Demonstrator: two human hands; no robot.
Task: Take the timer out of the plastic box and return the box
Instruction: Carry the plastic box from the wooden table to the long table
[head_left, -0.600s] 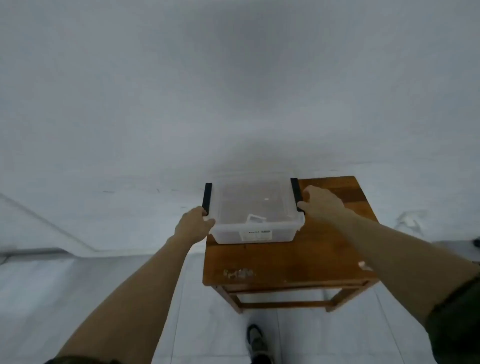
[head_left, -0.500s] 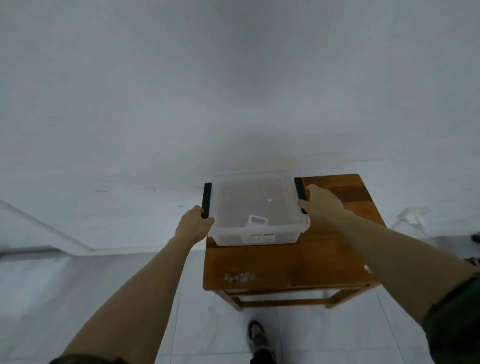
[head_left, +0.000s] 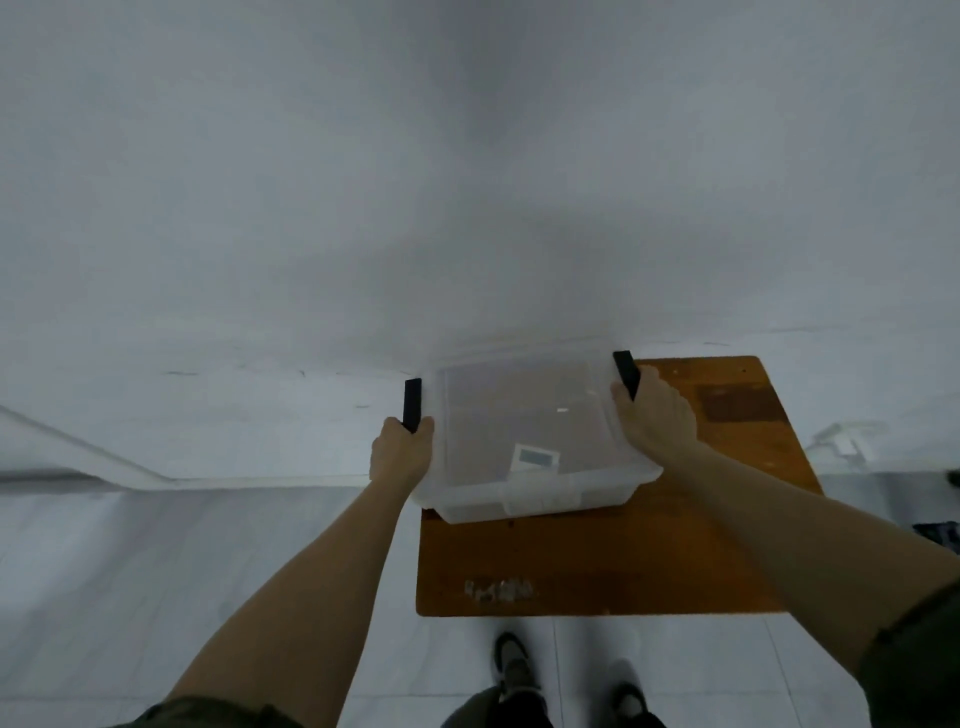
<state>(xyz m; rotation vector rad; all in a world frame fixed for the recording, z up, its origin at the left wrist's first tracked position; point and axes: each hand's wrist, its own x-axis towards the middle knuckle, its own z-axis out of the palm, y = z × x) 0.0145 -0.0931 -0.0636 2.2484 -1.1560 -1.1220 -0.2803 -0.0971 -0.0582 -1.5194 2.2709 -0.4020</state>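
A clear plastic box (head_left: 524, 415) with a lid and two black side latches is over the back left part of a wooden table (head_left: 649, 551). Through the lid I see a small white timer (head_left: 535, 460) with a grey screen near the box's front wall. My left hand (head_left: 402, 449) grips the box's left side just below the left latch (head_left: 412, 404). My right hand (head_left: 652, 415) grips the right side at the right latch (head_left: 626, 374). The box looks tilted, its left side hanging past the table edge.
The table stands against a white wall (head_left: 467, 208) on a pale tiled floor (head_left: 130, 571). A scuffed white patch (head_left: 498, 591) marks the table's front edge. My shoes (head_left: 511, 660) are just in front of the table. A pale object (head_left: 844, 441) lies by the wall on the right.
The box has come nearer to me and tilted, with both hands still on its sides. The timer has slid toward the front wall. The camera has moved closer to the table.
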